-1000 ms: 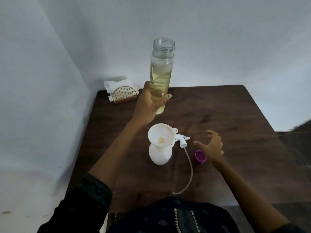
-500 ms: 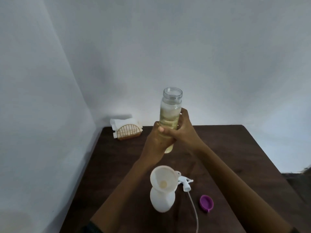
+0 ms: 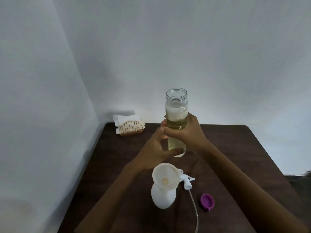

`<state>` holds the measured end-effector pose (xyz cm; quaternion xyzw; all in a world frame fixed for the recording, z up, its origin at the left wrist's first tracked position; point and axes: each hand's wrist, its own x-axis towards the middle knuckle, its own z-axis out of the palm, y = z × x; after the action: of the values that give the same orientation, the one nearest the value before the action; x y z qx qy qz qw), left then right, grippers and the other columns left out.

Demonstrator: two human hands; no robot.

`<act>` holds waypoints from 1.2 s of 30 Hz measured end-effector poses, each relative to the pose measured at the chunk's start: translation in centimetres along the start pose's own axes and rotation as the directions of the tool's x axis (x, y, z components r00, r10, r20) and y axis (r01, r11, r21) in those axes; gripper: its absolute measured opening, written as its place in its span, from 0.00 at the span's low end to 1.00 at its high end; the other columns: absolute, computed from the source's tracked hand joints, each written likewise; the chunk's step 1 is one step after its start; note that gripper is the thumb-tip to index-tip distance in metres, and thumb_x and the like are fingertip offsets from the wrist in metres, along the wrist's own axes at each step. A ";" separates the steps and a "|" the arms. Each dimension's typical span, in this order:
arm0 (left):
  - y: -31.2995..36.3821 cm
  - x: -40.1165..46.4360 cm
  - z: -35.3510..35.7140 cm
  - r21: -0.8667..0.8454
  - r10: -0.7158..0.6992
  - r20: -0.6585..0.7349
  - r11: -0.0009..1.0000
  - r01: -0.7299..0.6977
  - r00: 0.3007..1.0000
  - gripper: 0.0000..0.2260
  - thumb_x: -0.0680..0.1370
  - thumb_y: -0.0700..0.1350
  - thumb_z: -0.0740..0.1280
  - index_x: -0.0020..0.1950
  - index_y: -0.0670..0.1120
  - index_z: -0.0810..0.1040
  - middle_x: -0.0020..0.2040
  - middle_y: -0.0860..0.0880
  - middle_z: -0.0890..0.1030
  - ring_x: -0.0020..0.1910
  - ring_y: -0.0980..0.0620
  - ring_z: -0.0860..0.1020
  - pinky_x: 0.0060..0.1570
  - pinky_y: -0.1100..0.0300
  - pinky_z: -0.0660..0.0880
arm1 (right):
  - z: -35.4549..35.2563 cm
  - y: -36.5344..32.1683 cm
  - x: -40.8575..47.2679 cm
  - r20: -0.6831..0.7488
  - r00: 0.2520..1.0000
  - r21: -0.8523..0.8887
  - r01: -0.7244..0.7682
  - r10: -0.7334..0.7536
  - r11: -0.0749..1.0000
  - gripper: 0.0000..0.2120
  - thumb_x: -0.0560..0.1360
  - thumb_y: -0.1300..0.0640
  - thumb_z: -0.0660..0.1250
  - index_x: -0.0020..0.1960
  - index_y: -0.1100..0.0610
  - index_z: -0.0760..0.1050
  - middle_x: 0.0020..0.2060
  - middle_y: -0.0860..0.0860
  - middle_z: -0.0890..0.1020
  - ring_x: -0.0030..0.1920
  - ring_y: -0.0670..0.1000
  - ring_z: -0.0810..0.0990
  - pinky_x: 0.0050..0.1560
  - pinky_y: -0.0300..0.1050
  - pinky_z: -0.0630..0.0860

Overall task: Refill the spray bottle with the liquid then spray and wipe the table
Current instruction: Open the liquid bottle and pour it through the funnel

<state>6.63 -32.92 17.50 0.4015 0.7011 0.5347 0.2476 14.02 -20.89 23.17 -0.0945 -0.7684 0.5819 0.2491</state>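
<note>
The right hand [image 3: 186, 132] is wrapped around the middle of the clear bottle [image 3: 176, 125], fingers curled across its front and thumb at the back, so it carries the weight. The left hand [image 3: 156, 152] sits lower on the same bottle; its thumb lies under the base and its fingers look loosened, so how firmly it grips I cannot tell. The bottle stands upright, long axis vertical, its open threaded mouth at the top, with yellowish liquid filling most of it and a pale foamy layer above.

From that grip, the target lies below and nearer the person: the white spray bottle [image 3: 163, 197] stands on the dark table [image 3: 235, 157] with a funnel [image 3: 165, 176] seated in its neck, the funnel's bowl facing up. The left forearm passes just beside the funnel, so the left hand is the nearer of the two. In my judgement, the pour calls for bringing the bottle mouth back toward the funnel and tipping it over the bowl.

The spray head [image 3: 186, 181] with its tube lies on the table just right of the funnel, and a purple cap [image 3: 207, 201] rests further right. A napkin holder [image 3: 131, 128] stands in the far left corner.
</note>
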 end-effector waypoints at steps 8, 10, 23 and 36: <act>-4.4 -4.9 -2.0 0.193 -0.280 -0.145 0.933 0.304 0.949 0.19 0.77 0.62 0.58 0.61 0.55 0.74 0.58 0.56 0.79 0.55 0.59 0.77 0.53 0.60 0.74 | -2.3 2.5 -3.1 0.015 0.999 -0.142 -0.048 0.051 0.989 0.14 0.63 0.65 0.77 0.46 0.65 0.78 0.38 0.53 0.85 0.40 0.48 0.84 0.43 0.37 0.79; -5.0 -5.7 -1.6 0.231 -0.286 -0.234 0.912 0.338 0.929 0.18 0.77 0.64 0.57 0.57 0.56 0.76 0.53 0.57 0.81 0.51 0.60 0.78 0.54 0.56 0.76 | -2.8 3.7 -4.0 0.007 0.996 -0.182 -0.083 0.086 0.980 0.16 0.63 0.65 0.78 0.47 0.62 0.77 0.39 0.52 0.84 0.40 0.47 0.84 0.43 0.36 0.79; -6.1 -7.2 1.9 0.316 -0.263 -0.364 0.868 0.384 0.893 0.11 0.79 0.56 0.59 0.52 0.56 0.79 0.33 0.60 0.79 0.33 0.62 0.77 0.34 0.62 0.69 | -4.7 8.5 -8.7 0.013 0.976 -0.481 -0.185 0.218 0.857 0.19 0.62 0.59 0.77 0.49 0.57 0.75 0.40 0.50 0.83 0.40 0.48 0.80 0.38 0.37 0.74; -6.4 -7.5 2.6 0.338 -0.199 -0.419 0.872 0.355 0.886 0.10 0.79 0.49 0.61 0.55 0.52 0.80 0.39 0.58 0.81 0.33 0.64 0.76 0.35 0.65 0.69 | -4.6 10.1 -9.8 0.101 0.957 -0.688 -0.132 0.274 0.713 0.18 0.62 0.56 0.76 0.47 0.56 0.72 0.37 0.49 0.81 0.37 0.52 0.79 0.38 0.52 0.76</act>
<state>10.88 -38.39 10.01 0.2289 0.8813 0.4017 0.0975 23.27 -18.19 11.91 -0.2047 -0.9320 0.2939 0.0556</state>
